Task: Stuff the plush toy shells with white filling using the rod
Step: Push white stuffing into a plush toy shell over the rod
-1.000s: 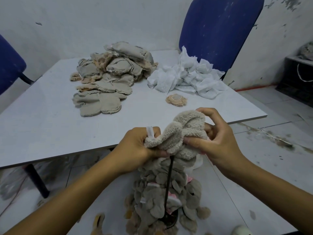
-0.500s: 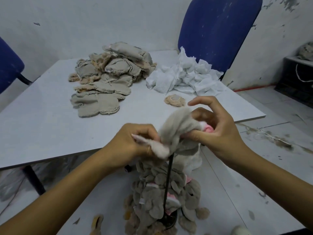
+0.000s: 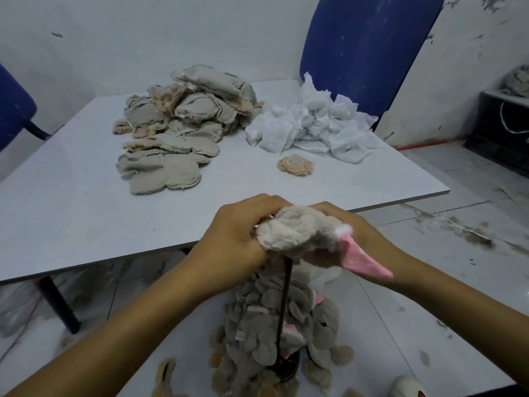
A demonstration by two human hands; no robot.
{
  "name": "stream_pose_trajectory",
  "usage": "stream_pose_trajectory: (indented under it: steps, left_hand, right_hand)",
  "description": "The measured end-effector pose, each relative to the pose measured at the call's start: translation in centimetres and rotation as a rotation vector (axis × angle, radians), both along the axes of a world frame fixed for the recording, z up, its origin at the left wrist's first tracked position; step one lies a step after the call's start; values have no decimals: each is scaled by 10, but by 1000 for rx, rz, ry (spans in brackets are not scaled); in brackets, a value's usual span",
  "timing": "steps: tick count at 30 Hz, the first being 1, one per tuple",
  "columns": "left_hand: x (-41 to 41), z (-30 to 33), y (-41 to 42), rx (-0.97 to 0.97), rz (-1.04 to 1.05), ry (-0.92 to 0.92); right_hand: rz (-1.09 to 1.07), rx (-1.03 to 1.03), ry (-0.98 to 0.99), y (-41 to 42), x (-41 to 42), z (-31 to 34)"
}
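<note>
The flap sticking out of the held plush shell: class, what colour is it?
Pink, with faint pale dots, on the flap of the plush shell; head view.

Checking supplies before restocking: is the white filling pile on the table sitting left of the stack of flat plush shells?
No, the white filling lies on the table to the right of the stack of flat plush shells.

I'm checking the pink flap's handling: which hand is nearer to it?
Right. The right hand lies against the pink flap; the left hand grips the plush shell's far side.
</note>
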State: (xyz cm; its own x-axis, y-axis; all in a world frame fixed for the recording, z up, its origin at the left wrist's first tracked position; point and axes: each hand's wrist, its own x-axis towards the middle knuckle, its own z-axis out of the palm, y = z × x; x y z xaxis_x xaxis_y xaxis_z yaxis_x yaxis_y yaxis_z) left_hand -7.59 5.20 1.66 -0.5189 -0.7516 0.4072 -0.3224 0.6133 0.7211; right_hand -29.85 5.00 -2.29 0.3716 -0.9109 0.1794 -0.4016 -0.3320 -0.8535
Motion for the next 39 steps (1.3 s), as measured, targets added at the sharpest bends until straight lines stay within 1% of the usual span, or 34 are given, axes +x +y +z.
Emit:
stream_pose_trajectory:
  steps: [2, 4, 5, 6, 8, 9, 10, 12, 13, 14, 16, 19, 21, 23, 24, 27, 29, 32, 34, 37, 39]
  left_hand:
    - [2, -5, 0, 133, 20, 204]
    - [7, -13, -2, 256, 92, 392]
    - [10, -18, -4, 302, 123, 412]
    - [11, -22, -4, 358, 131, 375]
    - [13, -30, -2, 486, 69, 246]
    - [13, -32, 1, 519, 22, 208]
    - [12, -34, 3, 529, -23, 203]
    - [10, -32, 3, 518, -96, 285]
    - [10, -29, 3, 501, -107, 335]
    - [9, -24, 3, 436, -79, 369]
    - [9, -18, 1, 184, 16, 370]
    - [6, -24, 1, -127, 87, 306]
    - [2, -35, 5, -332, 106, 199]
    - [-3, -44, 9, -468, 119, 139]
    - [-6, -45, 9, -485, 119, 153]
    - [-8, -31, 7, -397, 137, 258]
    - [-6, -25, 5, -385, 89, 286]
    - [-7, -30, 5, -552, 91, 226]
    - [-10, -38, 4, -614, 101, 190]
    - [-8, -43, 4, -608, 76, 138]
    - [-4, -43, 3, -599, 62, 108]
  right_hand:
    - [-59, -59, -145, 2, 0, 4]
    - [-77, -87, -299, 6, -2, 12]
    - [-91, -100, -336, 7, -2, 16]
    - [-101, -118, -342, 8, 0, 18]
    - [-74, -124, -290, 8, 4, 18]
    - [-49, -105, -259, 9, 6, 17]
    - [-29, -79, -236, 9, 7, 16]
    - [-8, -59, -221, 8, 7, 15]
    - [-12, -81, -228, 7, 7, 15]
    - [-22, -136, -238, 7, 7, 15]
    - [-38, -319, -231, 7, 8, 15]
    - [-31, -567, -157, 8, 10, 12]
    - [-43, -626, -99, 9, 11, 7]
    - [-70, -648, -61, 10, 12, 3]
    - [-92, -661, -66, 11, 13, 3]
    - [-134, -720, -131, 10, 15, 11]
    - [-130, -787, -145, 11, 16, 15]
    - [-137, -882, -89, 12, 19, 12]
    - [-136, -903, -44, 11, 21, 6]
    - [-121, -865, 30, 10, 20, -2]
    - [-84, -820, 30, 11, 18, -6]
